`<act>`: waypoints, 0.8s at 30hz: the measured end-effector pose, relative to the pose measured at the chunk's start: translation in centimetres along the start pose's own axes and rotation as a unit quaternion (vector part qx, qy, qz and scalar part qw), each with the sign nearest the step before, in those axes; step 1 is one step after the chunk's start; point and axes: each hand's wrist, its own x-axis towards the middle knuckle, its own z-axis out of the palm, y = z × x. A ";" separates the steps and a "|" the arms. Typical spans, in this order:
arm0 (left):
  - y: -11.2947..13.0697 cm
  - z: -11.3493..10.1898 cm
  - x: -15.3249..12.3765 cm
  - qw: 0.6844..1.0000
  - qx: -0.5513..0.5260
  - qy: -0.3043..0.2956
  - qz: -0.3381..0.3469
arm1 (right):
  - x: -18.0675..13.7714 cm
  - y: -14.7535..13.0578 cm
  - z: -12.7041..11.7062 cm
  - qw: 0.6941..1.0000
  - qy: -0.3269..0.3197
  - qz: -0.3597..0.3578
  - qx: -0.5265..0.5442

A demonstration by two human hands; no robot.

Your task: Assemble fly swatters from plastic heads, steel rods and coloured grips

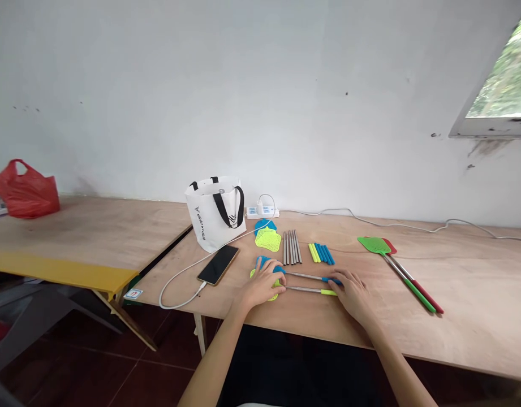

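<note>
Two fly swatters lie side by side before me, one with a blue head [264, 260] and handle, the other with a yellow head [274, 295] and handle. My left hand [263, 284] covers much of both heads, its thumb and forefinger closed about the neck of the yellow swatter. At the other end, my right hand [350, 291] has its fingertips on the blue handle and its thumb by the yellow grip [328, 292], whose end it hides. Behind them are several metal rods [292, 247], loose yellow and blue grips [321, 253], and loose yellow swatter heads [267, 239] partly over blue ones [265, 224].
On the right lie a green fly swatter [374, 245] and a red one [427, 296]. A phone [219, 264] on a white cable is at the left, near a white bag [209, 217] and a power strip [254, 212]. A red plastic bag [26, 192] sits on the other table.
</note>
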 end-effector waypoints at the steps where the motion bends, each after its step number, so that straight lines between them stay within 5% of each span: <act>1: -0.1 0.0 0.0 1.000 -0.001 -0.002 -0.003 | 0.1 0.0 0.0 1.000 0.000 -0.008 0.009; 11: 0.0 -0.2 -0.2 1.000 0.004 -0.001 0.005 | 0.8 0.2 -0.6 0.995 0.050 -0.063 0.059; 24: 1.1 -1.2 0.4 0.989 0.040 0.140 -0.024 | 0.9 -1.0 -3.4 0.988 0.122 -0.048 0.082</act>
